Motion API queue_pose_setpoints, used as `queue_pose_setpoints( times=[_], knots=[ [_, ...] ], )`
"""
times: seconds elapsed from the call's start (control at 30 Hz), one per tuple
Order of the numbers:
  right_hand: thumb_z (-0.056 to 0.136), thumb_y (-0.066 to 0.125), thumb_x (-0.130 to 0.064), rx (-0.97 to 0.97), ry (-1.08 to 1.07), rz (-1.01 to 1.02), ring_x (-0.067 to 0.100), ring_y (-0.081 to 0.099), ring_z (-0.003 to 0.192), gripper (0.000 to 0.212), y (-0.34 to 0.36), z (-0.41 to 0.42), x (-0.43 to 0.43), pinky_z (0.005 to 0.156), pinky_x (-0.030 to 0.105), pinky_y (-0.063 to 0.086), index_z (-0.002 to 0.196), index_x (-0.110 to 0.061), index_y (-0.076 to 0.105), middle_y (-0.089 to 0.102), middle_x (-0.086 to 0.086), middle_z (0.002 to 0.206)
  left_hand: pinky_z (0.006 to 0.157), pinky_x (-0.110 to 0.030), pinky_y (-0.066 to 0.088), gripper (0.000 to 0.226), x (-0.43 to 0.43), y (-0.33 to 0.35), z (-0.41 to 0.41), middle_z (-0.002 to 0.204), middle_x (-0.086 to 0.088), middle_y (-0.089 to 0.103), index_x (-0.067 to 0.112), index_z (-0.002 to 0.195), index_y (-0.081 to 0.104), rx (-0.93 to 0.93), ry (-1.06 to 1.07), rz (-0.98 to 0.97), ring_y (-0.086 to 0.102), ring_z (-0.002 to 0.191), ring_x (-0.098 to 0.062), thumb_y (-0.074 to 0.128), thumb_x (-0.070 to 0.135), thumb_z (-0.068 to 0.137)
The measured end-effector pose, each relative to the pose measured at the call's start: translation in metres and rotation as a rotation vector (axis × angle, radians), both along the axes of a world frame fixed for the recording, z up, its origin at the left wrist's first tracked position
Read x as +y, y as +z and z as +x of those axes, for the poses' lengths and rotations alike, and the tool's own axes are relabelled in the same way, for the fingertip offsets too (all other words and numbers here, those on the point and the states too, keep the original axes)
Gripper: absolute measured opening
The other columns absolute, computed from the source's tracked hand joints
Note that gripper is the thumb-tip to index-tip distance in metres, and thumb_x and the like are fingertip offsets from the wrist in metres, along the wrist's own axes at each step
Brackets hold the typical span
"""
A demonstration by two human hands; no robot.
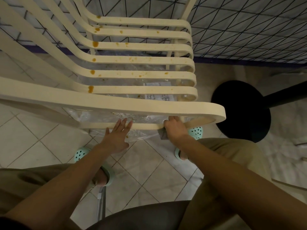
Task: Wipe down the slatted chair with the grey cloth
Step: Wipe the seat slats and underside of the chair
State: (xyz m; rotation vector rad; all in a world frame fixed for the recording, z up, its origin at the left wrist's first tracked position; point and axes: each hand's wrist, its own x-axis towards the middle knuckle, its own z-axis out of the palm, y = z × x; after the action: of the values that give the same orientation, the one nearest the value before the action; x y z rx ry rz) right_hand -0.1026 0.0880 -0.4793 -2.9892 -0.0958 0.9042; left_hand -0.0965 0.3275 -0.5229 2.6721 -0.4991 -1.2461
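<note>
The cream slatted chair point(141, 60) fills the upper half of the head view, its seat slats spotted with orange-brown stains. My right hand point(176, 128) is shut on the grey cloth point(163, 134), pressing it against the lower rail under the near armrest loop point(149, 103). A corner of the cloth hangs below my wrist. My left hand point(118, 135) is open, fingers spread, its fingertips touching the same lower rail to the left of the cloth.
Clear plastic sheeting point(141, 117) with paper labels lies on the tiled floor under the chair. A black round table base point(244, 112) stands to the right. A dark wire mesh panel point(249, 27) runs behind. My feet in mint clogs point(81, 153) stand close by.
</note>
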Motion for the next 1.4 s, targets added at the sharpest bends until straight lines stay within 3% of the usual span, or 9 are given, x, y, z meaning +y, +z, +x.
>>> queue_pose_setpoints(
  times=[0.1, 0.33, 0.5, 0.67, 0.9, 1.13, 1.4],
  knots=[
    [0.093, 0.050, -0.006, -0.023, -0.025, 0.046, 0.034, 0.046, 0.120, 0.025, -0.004, -0.001, 0.009, 0.097, 0.041, 0.040, 0.118, -0.003, 0.055, 0.052, 0.017, 0.124, 0.116, -0.058, 0.005, 0.095, 0.001, -0.002, -0.001, 0.157, 0.007, -0.029, 0.030, 0.150, -0.019, -0.007, 0.008, -0.016, -0.024, 0.145, -0.015, 0.057, 0.035, 0.094],
    [0.091, 0.051, 0.000, -0.001, -0.081, 0.208, 0.035, 0.046, 0.122, 0.037, -0.018, 0.006, 0.063, 0.099, 0.041, 0.042, 0.128, -0.001, 0.048, 0.047, 0.020, 0.131, 0.114, -0.059, 0.005, 0.094, 0.000, -0.006, 0.001, 0.157, 0.008, -0.027, 0.031, 0.151, -0.017, 0.004, 0.039, -0.038, -0.023, 0.146, -0.015, 0.058, 0.034, 0.094],
    [0.091, 0.053, -0.004, -0.011, -0.060, 0.260, 0.036, 0.043, 0.121, 0.034, -0.026, 0.015, 0.095, 0.097, 0.040, 0.041, 0.125, -0.001, 0.050, 0.052, 0.021, 0.126, 0.115, -0.059, 0.004, 0.091, 0.001, -0.009, 0.005, 0.158, 0.008, -0.024, 0.027, 0.153, -0.011, 0.036, 0.072, -0.039, -0.020, 0.147, -0.014, 0.058, 0.035, 0.094],
    [0.090, 0.052, -0.004, -0.015, -0.012, 0.295, 0.036, 0.046, 0.116, 0.027, -0.030, 0.010, 0.067, 0.095, 0.041, 0.039, 0.117, -0.004, 0.055, 0.054, 0.019, 0.121, 0.114, -0.059, 0.004, 0.091, 0.003, -0.009, 0.004, 0.159, 0.010, -0.022, 0.029, 0.152, -0.013, 0.024, 0.075, -0.070, -0.019, 0.147, -0.013, 0.057, 0.035, 0.094],
    [0.092, 0.053, -0.008, 0.021, -0.106, 0.160, 0.035, 0.043, 0.118, 0.033, -0.020, -0.004, 0.001, 0.094, 0.039, 0.035, 0.124, -0.005, 0.047, 0.047, 0.017, 0.127, 0.115, -0.058, 0.000, 0.093, 0.003, -0.003, 0.005, 0.157, 0.010, -0.027, 0.031, 0.151, -0.016, 0.073, 0.064, -0.071, -0.025, 0.144, -0.012, 0.057, 0.034, 0.094],
    [0.090, 0.051, -0.002, 0.048, -0.168, 0.024, 0.039, 0.034, 0.128, 0.044, -0.017, -0.012, -0.002, 0.110, 0.046, 0.026, 0.132, -0.004, 0.038, 0.037, 0.020, 0.135, 0.115, -0.058, 0.000, 0.094, 0.002, -0.006, 0.003, 0.156, 0.010, -0.029, 0.031, 0.150, -0.018, 0.050, 0.059, -0.063, -0.026, 0.144, -0.013, 0.057, 0.035, 0.094],
    [0.090, 0.048, -0.001, 0.047, -0.189, 0.120, 0.037, 0.035, 0.125, 0.040, -0.023, -0.004, 0.032, 0.101, 0.045, 0.033, 0.129, -0.002, 0.039, 0.040, 0.022, 0.134, 0.115, -0.059, 0.000, 0.094, 0.003, -0.007, 0.002, 0.157, 0.008, -0.027, 0.029, 0.150, -0.018, 0.031, 0.065, -0.088, -0.026, 0.144, -0.014, 0.057, 0.034, 0.094]
  ],
)
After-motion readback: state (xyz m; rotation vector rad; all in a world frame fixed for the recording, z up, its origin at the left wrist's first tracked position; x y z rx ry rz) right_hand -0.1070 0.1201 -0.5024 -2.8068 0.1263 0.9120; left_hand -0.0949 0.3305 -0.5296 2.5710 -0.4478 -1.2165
